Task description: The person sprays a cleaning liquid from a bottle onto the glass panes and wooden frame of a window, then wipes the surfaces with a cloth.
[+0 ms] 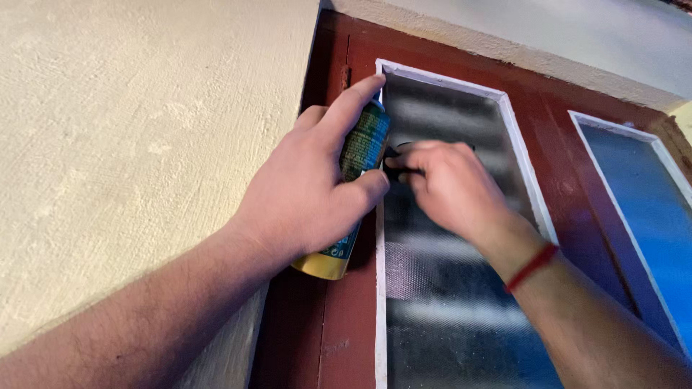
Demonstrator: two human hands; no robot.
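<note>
Cream plaster wall (130,144) beside dark red window frame (349,317).

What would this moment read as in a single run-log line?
left hand: holds spray can, index finger on top | right hand: pinches small black item at glass pane | frame: dark red

You have one green-and-blue spray can with a yellow base (360,166) against the dark red wooden window frame (353,317). That frame holds two white-edged glass panes: one frosted pane (447,310) just right of the can, one blue-lit pane (649,209) farther right. One red string bracelet (532,266) shows.
</note>
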